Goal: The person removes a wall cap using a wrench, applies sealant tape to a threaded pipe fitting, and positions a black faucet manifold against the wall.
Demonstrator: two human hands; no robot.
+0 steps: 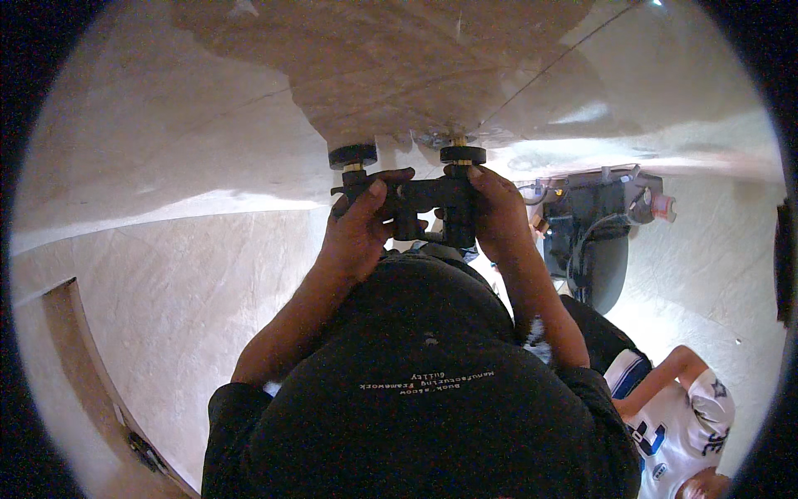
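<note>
In front of my chest, both hands hold a black wall-mount mixer tap (430,195). My left hand (353,233) grips its left end, thumb on top and fingers partly hidden behind it. My right hand (501,212) is closed around its right end, the thumb close to the connector. Two round black cover plates, a left one (352,155) and a right one (463,155), stand out from the body on brass-coloured connectors. Both plates are close to the marbled wall (399,75); whether the fittings touch it, I cannot tell.
A black tool bag (594,224) with several tools and cords lies to my right. Behind it at the lower right is another person in a white jersey (682,424). A brown frame-like edge (87,349) runs along the left side.
</note>
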